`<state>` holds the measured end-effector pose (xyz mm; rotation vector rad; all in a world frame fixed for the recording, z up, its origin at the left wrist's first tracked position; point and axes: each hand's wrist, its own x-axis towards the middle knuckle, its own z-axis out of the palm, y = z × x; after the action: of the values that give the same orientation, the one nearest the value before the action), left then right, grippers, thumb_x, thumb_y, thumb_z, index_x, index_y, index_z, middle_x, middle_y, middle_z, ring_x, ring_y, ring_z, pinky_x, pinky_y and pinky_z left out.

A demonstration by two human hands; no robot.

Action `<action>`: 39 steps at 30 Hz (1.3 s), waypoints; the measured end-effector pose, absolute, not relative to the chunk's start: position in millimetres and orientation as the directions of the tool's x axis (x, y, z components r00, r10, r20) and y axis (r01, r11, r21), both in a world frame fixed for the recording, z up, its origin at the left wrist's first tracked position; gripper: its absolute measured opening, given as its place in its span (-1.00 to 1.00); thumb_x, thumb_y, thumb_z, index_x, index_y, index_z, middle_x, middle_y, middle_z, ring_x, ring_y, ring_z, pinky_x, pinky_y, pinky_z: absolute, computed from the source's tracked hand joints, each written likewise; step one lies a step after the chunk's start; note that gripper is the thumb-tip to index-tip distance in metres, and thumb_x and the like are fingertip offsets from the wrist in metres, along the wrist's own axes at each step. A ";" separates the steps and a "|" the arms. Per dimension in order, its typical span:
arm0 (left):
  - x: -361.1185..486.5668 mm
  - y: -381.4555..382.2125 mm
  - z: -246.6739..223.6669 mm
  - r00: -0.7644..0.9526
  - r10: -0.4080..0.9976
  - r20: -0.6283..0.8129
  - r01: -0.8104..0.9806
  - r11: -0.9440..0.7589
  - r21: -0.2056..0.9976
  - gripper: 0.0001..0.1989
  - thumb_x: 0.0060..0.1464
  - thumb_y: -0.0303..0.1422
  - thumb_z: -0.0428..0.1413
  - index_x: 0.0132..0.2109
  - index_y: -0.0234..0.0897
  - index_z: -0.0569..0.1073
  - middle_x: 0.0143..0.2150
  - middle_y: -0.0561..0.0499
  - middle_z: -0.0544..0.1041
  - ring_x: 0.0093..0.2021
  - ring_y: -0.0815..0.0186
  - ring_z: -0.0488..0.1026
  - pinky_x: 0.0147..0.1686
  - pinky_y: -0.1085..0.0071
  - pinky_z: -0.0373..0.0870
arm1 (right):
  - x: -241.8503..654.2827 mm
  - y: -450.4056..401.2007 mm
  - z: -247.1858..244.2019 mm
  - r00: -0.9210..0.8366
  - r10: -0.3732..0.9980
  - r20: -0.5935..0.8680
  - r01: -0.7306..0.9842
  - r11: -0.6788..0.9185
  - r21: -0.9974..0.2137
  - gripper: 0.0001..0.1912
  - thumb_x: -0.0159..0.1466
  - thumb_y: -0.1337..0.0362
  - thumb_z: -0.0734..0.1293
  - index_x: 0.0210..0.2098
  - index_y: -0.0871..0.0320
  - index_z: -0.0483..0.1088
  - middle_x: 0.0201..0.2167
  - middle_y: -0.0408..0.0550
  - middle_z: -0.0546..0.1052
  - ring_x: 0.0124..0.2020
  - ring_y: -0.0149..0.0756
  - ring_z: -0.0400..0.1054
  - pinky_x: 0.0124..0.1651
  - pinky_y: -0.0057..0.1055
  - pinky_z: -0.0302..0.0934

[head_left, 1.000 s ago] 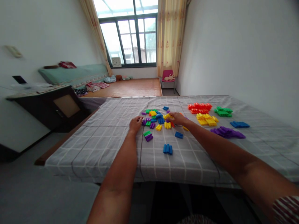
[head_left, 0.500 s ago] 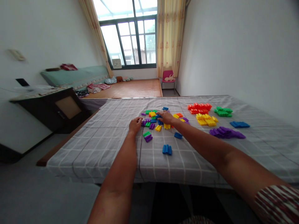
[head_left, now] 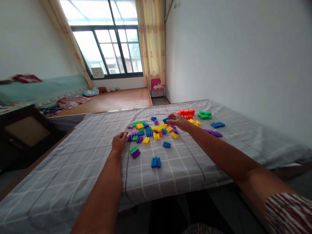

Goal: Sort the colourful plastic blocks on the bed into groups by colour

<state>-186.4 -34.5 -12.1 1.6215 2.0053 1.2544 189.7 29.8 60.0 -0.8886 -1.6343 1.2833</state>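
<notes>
My right hand [head_left: 179,121] is closed on a blue piece [head_left: 166,120] above the far right side of a mixed pile. My left hand [head_left: 119,142] rests at the pile's left edge beside purple pieces [head_left: 131,137]; its fingers are pinched, and whatever they hold is too small to make out. Yellow pieces [head_left: 157,128], blue, green, purple and orange ones lie mixed between the hands. Nearer to me are a blue group [head_left: 156,162], a green and purple group [head_left: 135,152] and a blue piece [head_left: 167,144].
On the checked cloth [head_left: 102,169], sorted groups lie at the right: red-orange [head_left: 186,113], green [head_left: 204,115], yellow [head_left: 195,122], blue [head_left: 217,125] and purple [head_left: 213,133]. Beyond stand a wooden bed platform [head_left: 122,99] and a pink chair [head_left: 155,84].
The view has turned to the right. My right hand has moved off the middle of the pile to its right side and lifted a blue piece. My left hand stays at the left edge.
</notes>
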 end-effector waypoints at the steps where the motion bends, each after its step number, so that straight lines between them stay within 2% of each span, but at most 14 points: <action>1: -187.6 -34.2 -11.7 -0.334 0.894 0.298 0.656 -0.006 0.755 -0.53 0.04 -0.13 -0.02 -0.08 -0.34 0.57 -0.31 -0.08 0.62 -0.31 0.21 0.54 -0.33 0.41 0.40 | 214.2 28.7 62.4 -0.335 0.917 0.216 0.031 0.240 -0.970 -0.57 -0.02 0.13 0.53 -0.26 0.16 0.37 -0.35 -0.11 0.53 -0.34 -0.38 0.41 -0.31 -0.45 0.30; 4: -189.5 -34.5 -9.0 -0.321 0.900 0.294 0.667 -0.005 0.745 -0.49 0.01 -0.09 -0.02 -0.08 -0.35 0.57 -0.27 -0.10 0.63 -0.27 0.19 0.55 -0.31 0.41 0.42 | 298.3 29.9 65.9 -0.138 0.964 0.226 0.027 0.232 -0.972 -0.59 -0.01 0.05 0.52 -0.31 0.16 0.39 -0.37 -0.09 0.54 -0.34 -0.36 0.40 -0.31 -0.46 0.29; 8: -188.3 -37.2 -1.7 -0.327 0.899 0.291 0.728 0.044 0.684 -0.49 -0.01 -0.08 -0.02 -0.09 -0.33 0.58 -0.30 -0.08 0.64 -0.29 0.18 0.56 -0.27 0.39 0.43 | 412.9 34.6 57.4 0.133 0.985 0.106 0.039 0.102 -0.994 -0.69 0.14 0.04 0.40 -0.22 0.10 0.39 -0.30 -0.07 0.54 -0.34 -0.35 0.42 -0.33 -0.43 0.32; 10: -187.0 -38.3 2.2 -0.340 0.895 0.288 0.757 0.078 0.649 -0.50 -0.03 -0.08 -0.01 -0.10 -0.31 0.58 -0.33 -0.06 0.64 -0.31 0.18 0.55 -0.27 0.38 0.43 | 456.7 37.4 49.6 0.253 0.963 0.097 0.147 0.061 -0.987 -0.74 0.23 0.09 0.30 -0.16 0.09 0.39 -0.29 -0.06 0.54 -0.35 -0.34 0.42 -0.34 -0.41 0.32; 12: -185.8 -39.0 5.3 -0.353 0.891 0.287 0.773 0.105 0.626 -0.50 -0.03 -0.08 -0.01 -0.09 -0.30 0.58 -0.36 -0.05 0.63 -0.32 0.16 0.55 -0.28 0.37 0.42 | 486.2 42.4 41.1 0.364 0.922 0.132 0.334 0.004 -0.943 -0.74 0.25 0.14 0.26 -0.13 0.13 0.39 -0.28 -0.02 0.54 -0.34 -0.32 0.42 -0.35 -0.41 0.31; 15: -184.7 -39.5 8.3 -0.364 0.887 0.282 0.783 0.128 0.609 -0.50 -0.03 -0.08 -0.02 -0.10 -0.29 0.58 -0.37 -0.06 0.64 -0.30 0.13 0.56 -0.30 0.35 0.42 | 506.7 54.7 27.0 0.488 0.847 0.209 0.604 -0.156 -0.781 -0.72 0.21 0.15 0.31 -0.17 0.21 0.39 -0.28 0.07 0.56 -0.31 -0.25 0.43 -0.31 -0.39 0.29; 19: -184.1 -39.6 10.8 -0.371 0.882 0.292 0.808 0.151 0.569 -0.53 -0.04 -0.10 -0.01 -0.14 -0.27 0.59 -0.34 -0.07 0.64 -0.23 0.10 0.56 -0.24 0.33 0.42 | 514.0 69.2 2.6 0.485 0.819 0.305 0.775 -0.242 -0.584 -0.71 0.21 0.11 0.31 -0.23 0.22 0.42 -0.25 0.11 0.57 -0.22 -0.18 0.45 -0.18 -0.34 0.26; 23: -185.9 -38.1 10.3 -0.371 0.883 0.288 0.814 0.160 0.559 -0.52 -0.04 -0.09 -0.02 -0.13 -0.28 0.58 -0.33 -0.07 0.64 -0.23 0.10 0.56 -0.23 0.33 0.42 | 518.2 71.9 -18.2 0.443 0.815 0.374 0.842 -0.236 -0.484 -0.68 0.22 0.10 0.30 -0.17 0.21 0.44 -0.18 0.12 0.58 -0.16 -0.13 0.45 -0.10 -0.30 0.25; 26: -189.7 -35.8 6.8 -0.376 0.884 0.277 0.806 0.164 0.569 -0.48 -0.02 -0.07 -0.03 -0.08 -0.30 0.57 -0.34 -0.08 0.64 -0.25 0.11 0.56 -0.22 0.32 0.42 | 519.5 69.4 -22.2 0.438 0.825 0.358 0.848 -0.247 -0.468 -0.65 0.25 0.07 0.28 -0.12 0.18 0.45 -0.17 0.11 0.59 -0.15 -0.11 0.46 -0.11 -0.29 0.25; 30: -190.4 -35.7 3.9 -0.378 0.887 0.266 0.789 0.159 0.593 -0.48 -0.02 -0.06 -0.02 -0.07 -0.29 0.57 -0.35 -0.06 0.64 -0.29 0.13 0.56 -0.26 0.34 0.43 | 523.8 65.1 -19.4 0.488 0.812 0.320 0.833 -0.324 -0.448 -0.62 0.36 0.11 0.12 -0.17 0.19 0.48 -0.16 0.19 0.58 -0.14 -0.08 0.46 -0.10 -0.25 0.25; 35: -182.4 -40.9 8.4 -0.382 0.882 0.275 0.788 0.156 0.596 -0.52 -0.02 -0.08 -0.01 -0.10 -0.28 0.58 -0.37 -0.04 0.63 -0.27 0.14 0.56 -0.26 0.36 0.43 | 534.7 59.2 -21.9 0.419 0.871 0.257 0.836 -0.260 -0.483 -0.68 0.21 0.11 0.30 -0.15 0.19 0.49 -0.14 0.11 0.58 -0.12 -0.09 0.45 -0.09 -0.28 0.27; 39: -180.5 -40.8 7.7 -0.383 0.884 0.267 0.774 0.150 0.615 -0.49 -0.01 -0.09 -0.01 -0.07 -0.31 0.57 -0.35 -0.05 0.63 -0.30 0.17 0.55 -0.24 0.38 0.43 | 535.2 55.0 -21.4 0.387 0.867 0.314 0.851 -0.204 -0.483 -0.66 0.16 0.10 0.34 -0.18 0.19 0.50 -0.18 0.10 0.59 -0.15 -0.10 0.45 -0.08 -0.25 0.27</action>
<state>-180.5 -40.8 7.7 1.6459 2.2575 1.0498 535.2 55.0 -21.4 -2.0576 -1.4682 0.0349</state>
